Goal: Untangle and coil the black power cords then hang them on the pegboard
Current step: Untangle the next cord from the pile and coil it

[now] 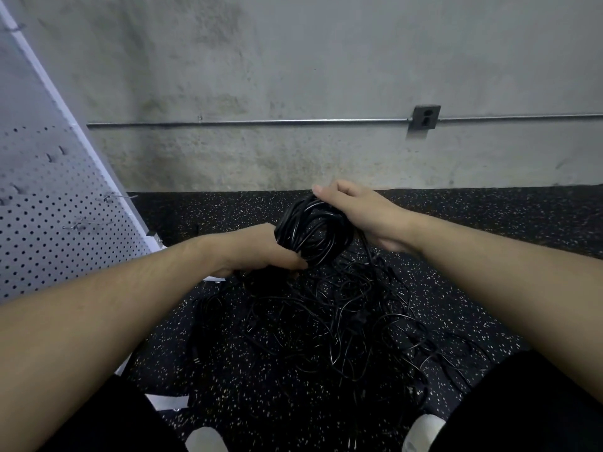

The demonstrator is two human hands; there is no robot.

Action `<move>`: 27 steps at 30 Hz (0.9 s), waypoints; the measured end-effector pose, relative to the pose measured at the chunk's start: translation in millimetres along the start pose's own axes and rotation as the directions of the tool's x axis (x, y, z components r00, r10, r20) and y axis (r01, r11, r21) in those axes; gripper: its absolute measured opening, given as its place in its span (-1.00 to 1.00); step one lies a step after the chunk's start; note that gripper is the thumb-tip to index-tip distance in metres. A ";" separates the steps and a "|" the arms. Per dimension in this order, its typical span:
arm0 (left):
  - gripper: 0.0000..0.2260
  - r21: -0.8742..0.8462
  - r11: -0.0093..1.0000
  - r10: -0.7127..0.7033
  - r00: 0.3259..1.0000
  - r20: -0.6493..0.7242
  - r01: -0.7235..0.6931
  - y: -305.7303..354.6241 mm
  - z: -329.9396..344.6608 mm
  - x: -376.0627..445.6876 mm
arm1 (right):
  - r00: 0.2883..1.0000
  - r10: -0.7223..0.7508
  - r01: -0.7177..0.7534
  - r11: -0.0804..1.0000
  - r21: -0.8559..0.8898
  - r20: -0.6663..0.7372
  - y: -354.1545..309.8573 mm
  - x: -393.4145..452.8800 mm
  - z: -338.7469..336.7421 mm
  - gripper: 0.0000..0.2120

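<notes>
Two hands [261, 249] [365, 216] hold the coil [313, 233] upright.

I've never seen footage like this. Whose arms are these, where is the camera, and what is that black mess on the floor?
There is no machine here. A person wears a wide-angle camera on the head, so you look down along their own bare arms. The left hand and the right hand each have a grip on a coil of black cord, held between them above the floor. Below it, a tangle of loose black cords lies on the speckled dark floor. At the left stands a white pegboard with metal hooks. The concrete wall behind carries a power outlet.
</notes>
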State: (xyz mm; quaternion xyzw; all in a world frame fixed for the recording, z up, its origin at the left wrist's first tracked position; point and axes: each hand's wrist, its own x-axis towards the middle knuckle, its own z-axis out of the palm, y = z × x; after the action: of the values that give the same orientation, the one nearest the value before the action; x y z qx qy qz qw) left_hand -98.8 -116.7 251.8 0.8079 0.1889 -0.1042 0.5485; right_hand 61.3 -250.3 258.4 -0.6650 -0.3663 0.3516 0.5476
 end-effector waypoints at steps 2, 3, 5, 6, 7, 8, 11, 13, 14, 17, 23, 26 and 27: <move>-0.86 -0.108 0.994 0.004 0.998 -0.059 -0.011 2.0 3.5 0.7 | 0.994 -0.064 0.058 0.997 -0.059 -0.092 -0.3 3.2 0.6 -0.75; -0.86 -0.168 0.986 -0.002 0.997 -0.073 -0.010 5.0 5.2 0.4 | 0.987 -0.092 0.080 0.993 -0.087 -0.135 -0.9 4.8 -0.6 -0.74; -0.80 -0.244 0.969 0.018 0.997 -0.076 -0.036 9.8 5.2 0.5 | 0.971 -0.128 0.106 0.988 -0.115 -0.202 -2.1 6.7 -2.3 -0.64; -0.75 -0.267 0.962 0.036 0.997 -0.070 -0.054 11.2 4.3 1.0 | 0.964 -0.141 0.115 0.986 -0.121 -0.227 -2.1 7.8 -1.9 -0.61; -0.68 -0.293 0.954 0.042 0.997 -0.066 -0.060 12.8 3.4 1.4 | 0.956 -0.154 0.124 0.984 -0.130 -0.251 -1.1 9.1 -2.5 -0.63; -0.62 -0.311 0.949 0.032 0.998 -0.061 -0.049 13.0 1.7 1.8 | 0.949 -0.175 0.138 0.979 -0.152 -0.262 -1.1 10.0 -2.4 -0.66; -0.56 -0.206 0.978 0.010 0.998 -0.062 -0.023 10.4 -2.5 0.3 | 0.945 -0.233 0.144 0.926 -0.349 -0.229 -1.0 9.7 -6.5 -0.59; -0.59 -0.051 0.998 0.025 0.998 -0.062 -0.028 4.6 -7.7 -1.3 | 0.953 -0.259 0.151 0.856 -0.495 -0.157 -3.1 5.8 -11.3 -0.59; -0.60 0.017 1.000 0.027 0.999 -0.039 -0.027 2.1 -9.3 -2.6 | 0.957 -0.266 0.170 0.839 -0.518 -0.117 -5.5 3.2 -12.9 -0.63; -0.68 0.142 0.990 -0.021 0.997 0.081 0.010 1.9 -7.9 -7.2 | 0.957 -0.289 0.236 0.836 -0.495 -0.034 -14.9 0.1 -10.2 -0.71; -0.90 0.307 0.944 0.081 0.988 0.131 -0.119 21.7 -1.9 -16.6 | 0.964 -0.261 0.213 0.885 -0.414 -0.060 -19.7 4.7 -19.1 -0.59; -0.89 0.275 0.939 0.214 0.977 0.007 -0.208 27.8 0.4 -19.3 | 0.985 -0.167 0.150 0.942 -0.300 -0.033 -8.7 1.7 -24.0 -0.62; -0.82 0.274 0.932 0.259 0.965 -0.048 -0.237 29.4 0.1 -19.9 | 0.987 -0.158 0.157 0.937 -0.312 0.021 -4.2 -0.9 -25.6 -0.71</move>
State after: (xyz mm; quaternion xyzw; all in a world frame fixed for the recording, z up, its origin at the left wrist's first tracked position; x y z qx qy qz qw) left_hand -104.5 -130.2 284.2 0.8952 0.0924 -0.0246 0.4354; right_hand 82.6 -262.7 266.5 -0.7126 -0.4680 0.2427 0.4628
